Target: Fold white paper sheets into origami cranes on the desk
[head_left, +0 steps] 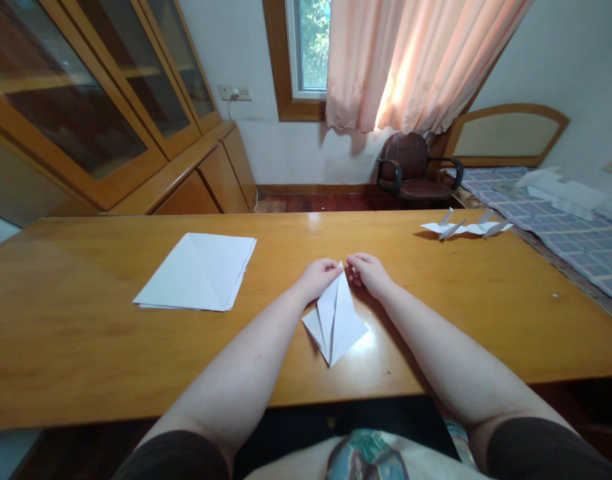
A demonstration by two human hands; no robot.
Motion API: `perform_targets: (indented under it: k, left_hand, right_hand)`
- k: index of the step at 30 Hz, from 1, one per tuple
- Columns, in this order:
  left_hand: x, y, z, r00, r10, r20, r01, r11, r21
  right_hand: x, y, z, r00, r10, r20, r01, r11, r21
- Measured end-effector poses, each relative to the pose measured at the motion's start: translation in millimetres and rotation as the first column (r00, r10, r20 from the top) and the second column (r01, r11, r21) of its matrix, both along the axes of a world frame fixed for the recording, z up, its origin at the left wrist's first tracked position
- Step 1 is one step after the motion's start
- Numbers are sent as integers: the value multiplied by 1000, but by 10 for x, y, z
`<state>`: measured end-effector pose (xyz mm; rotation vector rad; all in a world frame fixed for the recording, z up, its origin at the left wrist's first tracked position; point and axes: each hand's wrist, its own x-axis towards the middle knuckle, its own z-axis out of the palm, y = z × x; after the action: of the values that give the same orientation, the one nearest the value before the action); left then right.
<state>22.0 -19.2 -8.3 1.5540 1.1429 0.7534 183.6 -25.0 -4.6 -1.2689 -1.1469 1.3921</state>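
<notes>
The left hand (316,279) pinches the top of the folded paper (335,323), low in the middle on the table (61,320). The right hand (371,275) curls close beside it. A hard pull could rip the paper.

The left hand (316,280) hides part of the folded paper (336,323).

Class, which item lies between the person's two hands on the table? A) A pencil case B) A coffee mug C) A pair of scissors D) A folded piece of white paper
D: the point of the folded white paper rises between the left hand and the right hand.
</notes>
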Motion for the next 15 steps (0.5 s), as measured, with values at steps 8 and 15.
perform_targets:
  k: [8,15]
  left_hand:
    - [-10,67,-76,986,90,140,-90,996,-9]
    - [-7,73,-83,985,101,139,-105,994,25]
  right_hand:
    - [67,-27,1,934,265,241,-268,963,-20]
    - [75,-5,-27,914,233,333,-239,971,-22]
